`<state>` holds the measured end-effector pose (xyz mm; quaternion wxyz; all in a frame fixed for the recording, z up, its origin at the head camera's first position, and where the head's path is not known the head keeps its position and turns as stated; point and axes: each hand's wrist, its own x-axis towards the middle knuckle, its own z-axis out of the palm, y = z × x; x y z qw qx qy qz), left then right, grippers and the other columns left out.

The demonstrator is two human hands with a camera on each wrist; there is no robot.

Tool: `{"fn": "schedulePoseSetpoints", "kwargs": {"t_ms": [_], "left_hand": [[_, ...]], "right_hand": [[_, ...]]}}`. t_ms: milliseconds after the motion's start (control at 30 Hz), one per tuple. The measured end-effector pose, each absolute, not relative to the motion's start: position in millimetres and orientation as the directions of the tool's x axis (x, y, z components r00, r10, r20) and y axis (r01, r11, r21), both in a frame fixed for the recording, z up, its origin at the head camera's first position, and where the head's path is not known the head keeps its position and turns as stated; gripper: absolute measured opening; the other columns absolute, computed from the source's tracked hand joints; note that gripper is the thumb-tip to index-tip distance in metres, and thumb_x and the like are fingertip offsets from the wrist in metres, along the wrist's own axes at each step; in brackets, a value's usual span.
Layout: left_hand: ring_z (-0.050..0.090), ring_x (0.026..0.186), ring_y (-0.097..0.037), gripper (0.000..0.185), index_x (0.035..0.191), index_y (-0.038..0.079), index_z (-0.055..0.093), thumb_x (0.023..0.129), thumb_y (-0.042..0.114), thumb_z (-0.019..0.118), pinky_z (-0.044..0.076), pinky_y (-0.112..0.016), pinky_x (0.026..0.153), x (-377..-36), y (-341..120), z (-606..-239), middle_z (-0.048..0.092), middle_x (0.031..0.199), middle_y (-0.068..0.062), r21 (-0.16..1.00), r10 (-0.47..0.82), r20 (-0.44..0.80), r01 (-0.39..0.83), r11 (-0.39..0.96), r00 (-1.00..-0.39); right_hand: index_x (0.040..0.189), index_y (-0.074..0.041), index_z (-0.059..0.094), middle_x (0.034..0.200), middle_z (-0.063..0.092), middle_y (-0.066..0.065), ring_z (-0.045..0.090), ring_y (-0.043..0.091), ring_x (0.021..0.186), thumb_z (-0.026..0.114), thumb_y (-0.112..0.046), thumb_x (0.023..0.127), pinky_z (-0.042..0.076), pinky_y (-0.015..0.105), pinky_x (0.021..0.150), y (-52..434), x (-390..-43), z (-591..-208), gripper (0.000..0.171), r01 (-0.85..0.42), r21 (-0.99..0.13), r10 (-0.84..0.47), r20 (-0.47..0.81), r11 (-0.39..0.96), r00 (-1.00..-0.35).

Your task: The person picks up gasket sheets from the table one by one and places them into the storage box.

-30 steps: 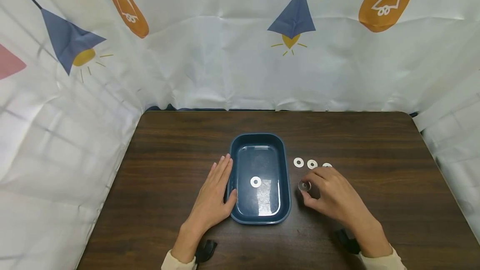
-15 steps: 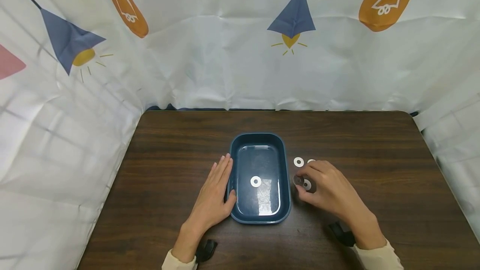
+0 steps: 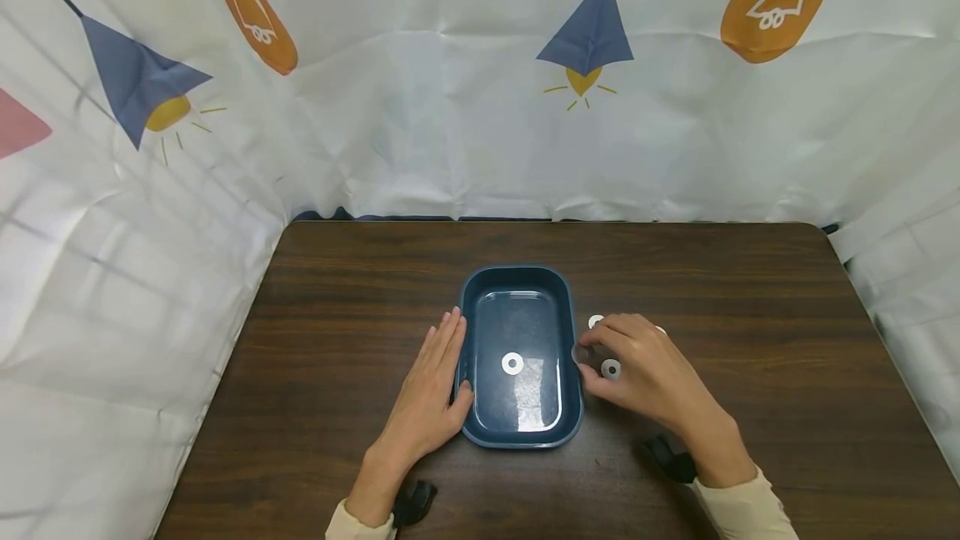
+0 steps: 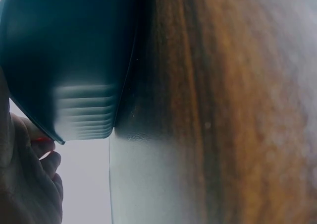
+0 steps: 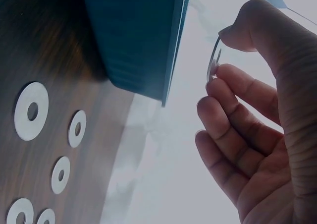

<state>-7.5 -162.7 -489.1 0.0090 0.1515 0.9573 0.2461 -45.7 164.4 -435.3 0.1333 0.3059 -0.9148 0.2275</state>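
A dark blue tray (image 3: 572, 307) stands mid-table with one white washer (image 3: 512, 363) on its floor. My left hand (image 3: 433, 380) lies flat against the tray's left wall, fingers straight, thumb at the near corner; in the left wrist view it (image 4: 25, 184) shows beside the tray (image 4: 64, 60). My right hand (image 3: 587, 357) pinches a washer (image 5: 214, 65) edge-on between thumb and forefinger, just by the tray's right rim (image 5: 174, 45). Loose washers (image 3: 611, 369) (image 3: 596, 321) lie on the table under and beyond that hand.
Several more washers (image 5: 30, 111) (image 5: 77, 129) (image 5: 60, 174) lie in a row on the dark wooden table (image 3: 750, 298) right of the tray. A patterned white cloth (image 3: 480, 107) closes off the back and sides.
My right hand has lifted one washer off the table and carried it left, up to the tray's right rim. The left hand and the tray have stayed put.
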Motion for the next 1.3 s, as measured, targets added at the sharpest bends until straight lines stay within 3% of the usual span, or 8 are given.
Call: {"fn": "schedulePoseSetpoints", "kwargs": {"t_ms": [100, 300, 533, 733, 967, 1167, 1300], "left_hand": [[0.007, 0.169, -0.016, 0.092, 0.172, 0.021, 0.011, 0.096, 0.021, 0.064, 0.004, -0.034, 0.139, -7.3, -162.8, -488.8, 0.003, 0.181, 0.009, 0.471, 0.295, 0.053, 0.284, 0.835, -0.954], [0.007, 0.169, -0.016, 0.093, 0.172, 0.020, 0.011, 0.096, 0.021, 0.064, 0.019, -0.050, 0.137, -7.5, -162.7, -488.6, 0.003, 0.181, 0.008, 0.463, 0.295, 0.059, 0.288, 0.838, -0.954], [0.006, 0.169, -0.015, 0.092, 0.172, 0.021, 0.010, 0.097, 0.020, 0.062, -0.001, -0.028, 0.137, -7.3, -162.6, -489.3, 0.002, 0.181, 0.008, 0.470, 0.295, 0.054, 0.285, 0.836, -0.954], [0.006, 0.169, -0.015, 0.092, 0.172, 0.020, 0.010, 0.096, 0.020, 0.063, 0.011, -0.042, 0.139, -7.4, -162.4, -488.3, 0.003, 0.181, 0.008, 0.462, 0.296, 0.054, 0.287, 0.839, -0.954], [0.006, 0.169, -0.015, 0.091, 0.172, 0.020, 0.011, 0.097, 0.020, 0.063, 0.003, -0.032, 0.138, -7.3, -162.5, -487.0, 0.003, 0.181, 0.009, 0.472, 0.291, 0.047, 0.278, 0.837, -0.955], [0.006, 0.169, -0.015, 0.092, 0.172, 0.020, 0.010, 0.096, 0.020, 0.062, 0.019, -0.049, 0.137, -7.3, -162.6, -487.5, 0.003, 0.181, 0.008, 0.465, 0.295, 0.050, 0.284, 0.838, -0.954], [0.007, 0.169, -0.015, 0.093, 0.172, 0.021, 0.009, 0.097, 0.020, 0.063, 0.020, -0.051, 0.136, -7.7, -162.6, -488.2, 0.003, 0.181, 0.008, 0.457, 0.297, 0.054, 0.288, 0.842, -0.953]], "right_hand": [[0.097, -0.016, 0.079, 0.097, 0.077, -0.004, 0.073, 0.016, 0.095, 0.089, -0.027, 0.075, 0.065, 0.043, 0.089, 161.7, -47.6, -434.2, 0.026, -0.624, -0.341, -0.506, 0.378, 0.703, -0.776], [0.096, -0.016, 0.079, 0.095, 0.078, -0.005, 0.072, 0.012, 0.091, 0.087, -0.026, 0.077, 0.065, 0.039, 0.086, 155.6, -53.8, -432.7, 0.023, -0.650, -0.339, -0.536, 0.375, 0.680, -0.756], [0.099, -0.016, 0.080, 0.097, 0.079, -0.004, 0.072, 0.013, 0.093, 0.087, -0.029, 0.080, 0.065, 0.039, 0.089, 149.0, -60.3, -430.1, 0.023, -0.625, -0.361, -0.542, 0.312, 0.692, -0.780], [0.099, -0.016, 0.082, 0.096, 0.079, -0.003, 0.071, 0.014, 0.092, 0.089, -0.030, 0.080, 0.066, 0.040, 0.089, 144.8, -66.1, -428.9, 0.025, -0.602, -0.359, -0.543, 0.260, 0.714, -0.799], [0.097, -0.018, 0.082, 0.095, 0.078, -0.005, 0.068, 0.012, 0.090, 0.089, -0.029, 0.079, 0.064, 0.037, 0.087, 139.8, -72.6, -426.1, 0.022, -0.623, -0.358, -0.568, 0.258, 0.695, -0.782], [0.096, -0.017, 0.081, 0.094, 0.078, -0.005, 0.068, 0.011, 0.088, 0.089, -0.028, 0.079, 0.064, 0.037, 0.087, 134.6, -79.1, -423.0, 0.022, -0.667, -0.357, -0.608, 0.275, 0.654, -0.745], [0.095, -0.015, 0.081, 0.091, 0.076, -0.005, 0.065, 0.010, 0.082, 0.089, -0.027, 0.079, 0.063, 0.034, 0.082, 130.6, -84.6, -419.6, 0.021, -0.691, -0.354, -0.631, 0.284, 0.631, -0.722]]}}
